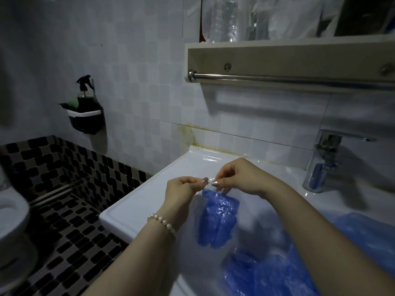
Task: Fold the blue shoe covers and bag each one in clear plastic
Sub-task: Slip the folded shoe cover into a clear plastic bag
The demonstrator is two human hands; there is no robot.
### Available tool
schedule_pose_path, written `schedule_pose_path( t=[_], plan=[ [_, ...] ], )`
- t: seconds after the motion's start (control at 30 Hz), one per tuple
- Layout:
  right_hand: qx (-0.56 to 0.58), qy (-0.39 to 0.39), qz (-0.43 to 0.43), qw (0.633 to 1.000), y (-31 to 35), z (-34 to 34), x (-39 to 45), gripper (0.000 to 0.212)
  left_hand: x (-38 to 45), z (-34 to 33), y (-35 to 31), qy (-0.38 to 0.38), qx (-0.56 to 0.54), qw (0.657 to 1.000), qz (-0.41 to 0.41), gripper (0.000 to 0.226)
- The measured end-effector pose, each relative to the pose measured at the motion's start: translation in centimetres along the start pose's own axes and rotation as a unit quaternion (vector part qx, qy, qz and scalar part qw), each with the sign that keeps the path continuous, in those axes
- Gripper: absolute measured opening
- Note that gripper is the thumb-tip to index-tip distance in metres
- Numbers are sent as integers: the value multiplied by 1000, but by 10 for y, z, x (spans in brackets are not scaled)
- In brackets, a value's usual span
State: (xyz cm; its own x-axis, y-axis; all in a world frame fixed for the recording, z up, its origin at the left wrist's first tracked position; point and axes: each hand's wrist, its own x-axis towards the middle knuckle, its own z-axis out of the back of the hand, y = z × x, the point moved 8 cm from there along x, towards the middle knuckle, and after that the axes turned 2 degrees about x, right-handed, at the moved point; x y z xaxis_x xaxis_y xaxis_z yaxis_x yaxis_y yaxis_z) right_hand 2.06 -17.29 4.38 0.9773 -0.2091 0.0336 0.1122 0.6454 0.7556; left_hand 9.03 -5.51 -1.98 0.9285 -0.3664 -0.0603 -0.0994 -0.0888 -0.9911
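Blue shoe cover (217, 221) apparently bagged, hanging below both hands' grip

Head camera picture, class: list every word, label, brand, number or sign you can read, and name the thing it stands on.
None: no readable text anywhere in this view.
Spray bottle on the wall: no label legible.
Plastic bottles on the shelf: too blurred to show any print.
Clear bag pinched by both hands, and the blue shoe cover in it: no print visible.
Tap: no brand mark legible.
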Motion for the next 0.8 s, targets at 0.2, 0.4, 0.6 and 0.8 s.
schedule_pose_path(
  t=[0.2,0.4,0.6,0.8],
  plan=[
    [-35,11,12,999,2,-17,5,12,-2,2,2,25,14,1000,-9,16],
    [-29,14,7,999,2,-20,6,11,-5,2,3,40,-17,999,-1,18],
    [-6,-1,7,1000,5,-17,5,12,-7,1,2,42,-48,998,1,17],
    [-15,12,10,1000,7,-13,1,7,-5,3,3,37,-65,997,0,14]
  ],
)
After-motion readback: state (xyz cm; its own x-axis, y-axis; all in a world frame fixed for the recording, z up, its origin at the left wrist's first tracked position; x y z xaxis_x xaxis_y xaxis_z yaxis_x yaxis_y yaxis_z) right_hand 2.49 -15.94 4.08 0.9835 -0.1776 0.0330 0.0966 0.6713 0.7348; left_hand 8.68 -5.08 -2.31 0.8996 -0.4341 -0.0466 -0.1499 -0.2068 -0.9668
